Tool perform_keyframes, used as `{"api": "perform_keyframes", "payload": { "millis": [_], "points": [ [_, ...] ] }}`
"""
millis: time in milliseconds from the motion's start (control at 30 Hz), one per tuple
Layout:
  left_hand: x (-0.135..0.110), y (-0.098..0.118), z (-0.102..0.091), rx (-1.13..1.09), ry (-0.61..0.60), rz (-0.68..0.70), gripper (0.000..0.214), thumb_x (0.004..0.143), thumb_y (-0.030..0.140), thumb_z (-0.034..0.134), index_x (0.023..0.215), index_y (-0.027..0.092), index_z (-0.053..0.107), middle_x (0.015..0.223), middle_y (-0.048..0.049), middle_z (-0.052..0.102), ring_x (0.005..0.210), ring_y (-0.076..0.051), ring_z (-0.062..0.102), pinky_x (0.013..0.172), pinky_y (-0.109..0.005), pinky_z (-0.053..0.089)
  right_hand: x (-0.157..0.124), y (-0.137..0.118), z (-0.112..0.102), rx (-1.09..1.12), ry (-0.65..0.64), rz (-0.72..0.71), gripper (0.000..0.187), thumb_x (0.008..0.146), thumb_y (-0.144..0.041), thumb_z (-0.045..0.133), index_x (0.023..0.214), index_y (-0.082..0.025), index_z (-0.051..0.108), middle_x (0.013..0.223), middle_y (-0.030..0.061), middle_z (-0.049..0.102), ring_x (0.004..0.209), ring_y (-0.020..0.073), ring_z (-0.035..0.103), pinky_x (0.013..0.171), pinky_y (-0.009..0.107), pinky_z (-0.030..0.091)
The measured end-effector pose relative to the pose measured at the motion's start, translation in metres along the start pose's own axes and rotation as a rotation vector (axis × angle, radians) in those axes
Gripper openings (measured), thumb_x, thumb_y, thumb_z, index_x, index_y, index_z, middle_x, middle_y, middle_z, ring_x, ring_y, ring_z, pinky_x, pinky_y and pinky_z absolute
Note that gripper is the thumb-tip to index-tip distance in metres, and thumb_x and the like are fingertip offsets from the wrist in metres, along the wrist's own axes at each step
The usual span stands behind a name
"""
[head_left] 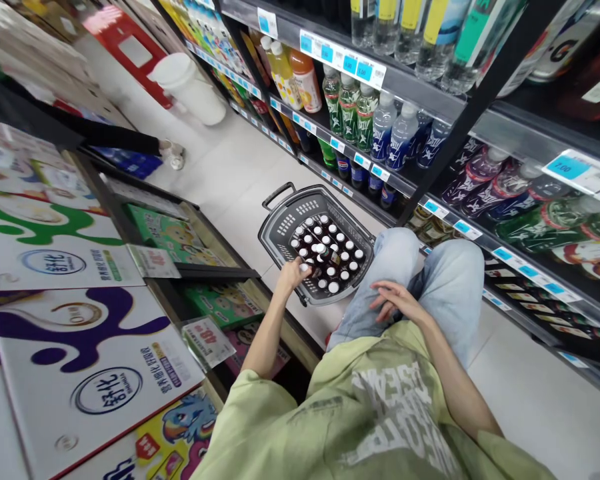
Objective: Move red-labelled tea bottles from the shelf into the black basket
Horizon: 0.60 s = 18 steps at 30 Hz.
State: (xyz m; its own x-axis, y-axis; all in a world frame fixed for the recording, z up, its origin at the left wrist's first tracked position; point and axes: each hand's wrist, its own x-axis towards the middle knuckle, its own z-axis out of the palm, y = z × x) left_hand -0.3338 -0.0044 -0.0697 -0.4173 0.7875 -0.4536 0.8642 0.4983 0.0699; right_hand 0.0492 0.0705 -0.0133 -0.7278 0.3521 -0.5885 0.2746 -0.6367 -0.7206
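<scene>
A grey plastic shopping basket (pixel 280 230) stands on the aisle floor, packed with several dark bottles with white caps (pixel 330 253). My left hand (pixel 293 273) reaches into the basket's near side, its fingers curled round the top of one capped bottle. My right hand (pixel 393 300) rests on my thigh in light blue jeans, fingers loosely spread and empty. I am crouched low, in a pale green shirt.
Drink shelves (pixel 380 127) with bottles and blue price tags run along the right. On the left are low shelves of milk cartons (pixel 70 347). A white bucket (pixel 190 87) and red stool (pixel 130 47) stand further down the aisle, where another person's leg and shoe (pixel 173 153) show.
</scene>
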Motion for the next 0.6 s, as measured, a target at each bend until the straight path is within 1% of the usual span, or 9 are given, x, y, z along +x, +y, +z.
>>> {"api": "perform_keyframes", "payload": {
  "millis": [133,267,467,600],
  "points": [
    [-0.012,0.01,0.01,0.01,-0.022,0.057,0.032,0.098,0.046,0.061,0.113,0.018,0.066,0.102,-0.0144,0.078,0.103,-0.03,0.074,0.088,-0.031,0.053,0.0,-0.001,0.001,0.001,-0.004,0.0,0.065,0.089,-0.067,0.065,0.136,-0.023,0.057,0.099,0.0111,0.08,0.067,0.026,0.078,0.053,0.031,0.057],
    [-0.015,0.017,0.012,0.014,0.011,0.1,0.036,0.101,0.047,0.06,0.118,0.016,0.064,0.109,-0.0165,0.075,0.105,-0.029,0.073,0.091,-0.032,0.052,-0.001,-0.003,0.002,0.001,-0.008,-0.002,0.066,0.088,-0.068,0.066,0.135,-0.022,0.057,0.097,0.0109,0.08,0.066,0.0255,0.078,0.053,0.03,0.057],
    [-0.016,0.026,0.008,0.057,0.013,0.097,0.039,0.102,0.047,0.058,0.128,0.017,0.062,0.117,-0.0163,0.071,0.104,-0.03,0.073,0.086,-0.033,0.053,-0.002,-0.004,0.002,0.003,-0.012,-0.014,0.066,0.088,-0.067,0.066,0.135,-0.022,0.056,0.098,0.011,0.081,0.067,0.0251,0.078,0.054,0.029,0.057],
    [-0.022,0.03,0.011,0.089,0.007,0.101,0.042,0.103,0.044,0.058,0.135,0.017,0.06,0.122,-0.0166,0.069,0.104,-0.031,0.073,0.082,-0.034,0.053,-0.003,-0.003,0.001,-0.002,-0.023,-0.02,0.066,0.089,-0.067,0.065,0.136,-0.022,0.056,0.099,0.0111,0.081,0.068,0.0253,0.078,0.054,0.029,0.057]
  ]
}}
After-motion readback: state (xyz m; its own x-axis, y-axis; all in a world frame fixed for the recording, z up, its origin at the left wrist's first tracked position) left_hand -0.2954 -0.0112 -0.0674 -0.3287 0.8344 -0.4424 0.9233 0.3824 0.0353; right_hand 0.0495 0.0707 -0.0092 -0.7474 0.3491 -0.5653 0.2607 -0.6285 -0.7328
